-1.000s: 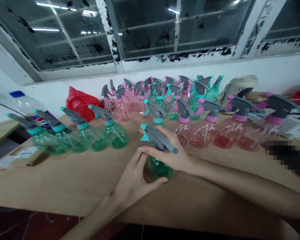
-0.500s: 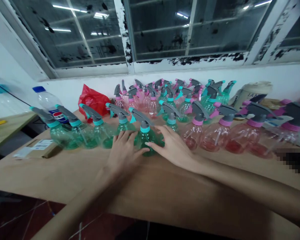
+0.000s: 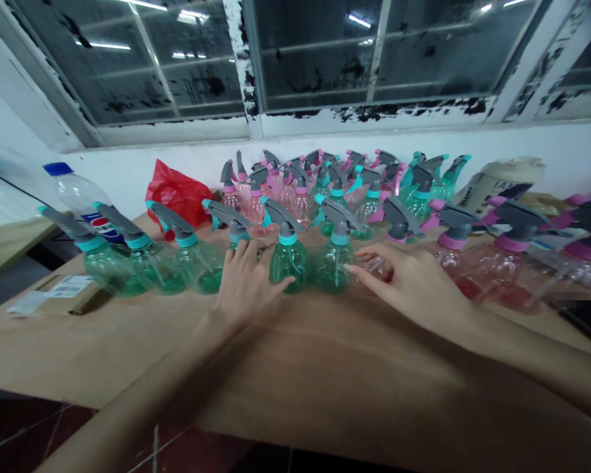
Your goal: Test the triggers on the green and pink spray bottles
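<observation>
Currently, left hand [image 3: 246, 279] and right hand [image 3: 414, 282] curl half-open, grip unclear; nudging could topple round green plastic spray bottles [image 3: 332, 266] between thumbs.

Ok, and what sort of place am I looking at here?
Possibly a small workshop or packing room: many green and pink clear-plastic spray bottles stand in rows on a brown wood-look table, below a wide, dark-paned window.

Red bag [image 3: 180, 196] near blue-capped bottle [image 3: 76, 190]
</observation>
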`<move>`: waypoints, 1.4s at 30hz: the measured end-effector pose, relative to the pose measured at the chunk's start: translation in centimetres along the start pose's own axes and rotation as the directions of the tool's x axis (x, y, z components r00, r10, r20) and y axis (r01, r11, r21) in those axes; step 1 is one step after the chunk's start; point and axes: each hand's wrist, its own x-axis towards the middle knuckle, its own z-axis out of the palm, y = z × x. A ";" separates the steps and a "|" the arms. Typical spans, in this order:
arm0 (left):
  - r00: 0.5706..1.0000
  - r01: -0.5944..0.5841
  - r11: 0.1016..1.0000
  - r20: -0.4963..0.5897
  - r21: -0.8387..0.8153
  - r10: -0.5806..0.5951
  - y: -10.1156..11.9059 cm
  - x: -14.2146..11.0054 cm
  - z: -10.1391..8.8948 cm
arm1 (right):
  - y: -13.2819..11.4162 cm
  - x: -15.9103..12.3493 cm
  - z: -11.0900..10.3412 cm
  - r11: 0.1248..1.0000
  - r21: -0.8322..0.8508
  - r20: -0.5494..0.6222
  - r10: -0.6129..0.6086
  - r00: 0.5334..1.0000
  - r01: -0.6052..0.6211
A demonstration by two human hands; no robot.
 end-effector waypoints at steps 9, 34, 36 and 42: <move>0.999 0.016 0.995 -0.031 -0.097 -0.019 -0.3 -0.7 -0.5 | 0.8 0.9 1.0 0.996 -0.068 0.091 0.067 0.994 -0.061; 0.965 0.020 0.669 0.189 -0.743 0.181 8.6 -5.2 -1.9 | -0.2 -5.1 -2.0 0.999 -0.050 0.356 0.037 0.934 -0.021; 0.956 0.020 0.633 0.200 -0.774 0.215 9.7 -4.9 -2.7 | 1.0 -6.0 -2.6 0.999 0.035 0.314 -0.022 0.949 0.012; 0.935 0.024 0.596 0.229 -0.803 0.271 12.3 -3.8 -2.6 | 4.7 -6.3 -3.9 0.840 0.526 0.336 -0.059 0.940 -0.135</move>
